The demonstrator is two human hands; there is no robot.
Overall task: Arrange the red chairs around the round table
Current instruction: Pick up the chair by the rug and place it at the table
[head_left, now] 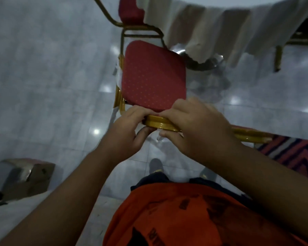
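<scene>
A red chair [153, 75] with a dotted seat and gold metal frame stands right in front of me, its seat facing the table. My left hand [126, 128] and my right hand [196, 125] both grip the gold top rail of its backrest, close together. The round table [220, 25], draped in a cream cloth, fills the top right. A second red chair [130, 12] sits tucked at the table's left edge, partly under the cloth. A gold chair leg [278, 57] shows under the cloth at the right.
Glossy pale floor tiles [52, 68] spread to the left. A cardboard box [25, 176] lies at the lower left. Another gold frame and a striped red rug [292, 151] lie to my right. The table's metal base [201, 63] stands beyond the seat.
</scene>
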